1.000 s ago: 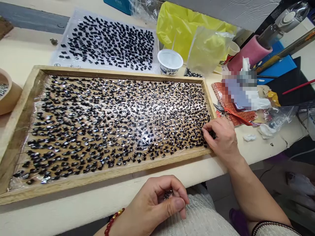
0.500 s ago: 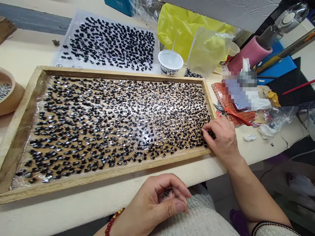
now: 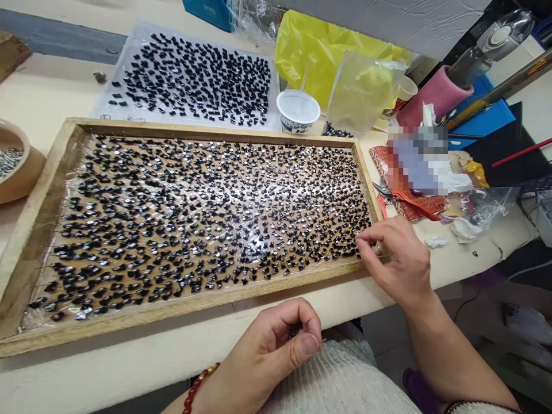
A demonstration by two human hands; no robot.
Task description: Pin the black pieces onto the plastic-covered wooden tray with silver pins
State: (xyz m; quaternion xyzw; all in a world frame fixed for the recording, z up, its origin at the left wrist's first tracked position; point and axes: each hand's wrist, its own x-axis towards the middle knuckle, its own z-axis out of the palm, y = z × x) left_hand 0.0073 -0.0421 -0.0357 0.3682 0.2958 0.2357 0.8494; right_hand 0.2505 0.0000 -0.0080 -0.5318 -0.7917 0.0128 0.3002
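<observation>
A wooden tray [image 3: 43, 195] lined with clear film holds many small glossy black pieces [image 3: 207, 218] laid out in rows. My right hand [image 3: 399, 259] hovers at the tray's near right corner, fingers curled with thumb and forefinger pinched together just off the last pieces; what it holds is too small to see. My left hand [image 3: 276, 345] is below the table edge over my lap, cupped shut around a small cluster of dark pieces [image 3: 295, 330]. A red bead bracelet [image 3: 198, 385] is on that wrist.
Behind the tray a clear sheet [image 3: 190, 75] carries more black pieces. A white cup [image 3: 298, 109], a yellow bag [image 3: 328, 46] and a clear pouch [image 3: 364, 86] stand at the back. Scissors [image 3: 405, 195] and clutter lie right; a tan bowl [image 3: 17, 167] sits left.
My right hand has lifted off the tray's corner and drawn slightly toward me. My left hand has risen a little and closed tighter on the pieces.
</observation>
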